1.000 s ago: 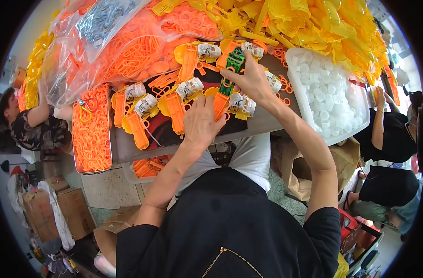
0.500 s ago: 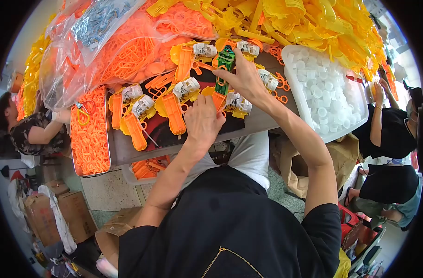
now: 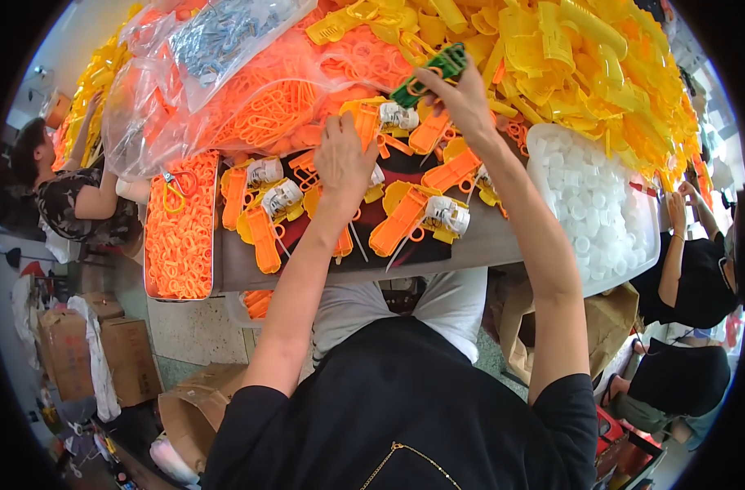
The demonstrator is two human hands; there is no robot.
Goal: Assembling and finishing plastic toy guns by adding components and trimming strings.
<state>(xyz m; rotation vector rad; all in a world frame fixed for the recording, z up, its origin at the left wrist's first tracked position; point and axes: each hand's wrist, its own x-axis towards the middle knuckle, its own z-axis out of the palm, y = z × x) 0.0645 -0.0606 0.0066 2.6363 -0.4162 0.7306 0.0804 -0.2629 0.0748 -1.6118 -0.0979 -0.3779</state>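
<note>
My right hand (image 3: 469,102) grips a dark green, narrow plastic block (image 3: 431,75) with small orange pieces along it, held up near the yellow pile. My left hand (image 3: 344,159) reaches over the table with fingers stretched forward, next to an orange-and-yellow plastic assembly (image 3: 362,122) at the back. Its fingertips are partly hidden. Several similar assemblies, each with an orange tray-like part and a white-and-clear mechanism, lie around the hands. One assembly (image 3: 405,224) sits by the front edge, and another (image 3: 262,233) lies left of my left forearm.
An orange-filled tray (image 3: 180,245) with scissors (image 3: 178,189) on it stands left. A white bin (image 3: 584,212) of white caps is at right. Behind are plastic bags of orange parts (image 3: 258,106) and a yellow parts heap (image 3: 544,57). People work on both sides.
My right hand has lifted the green block off the assembly at centre and moved it back and right. My left hand has moved away from the front assembly toward the back.
</note>
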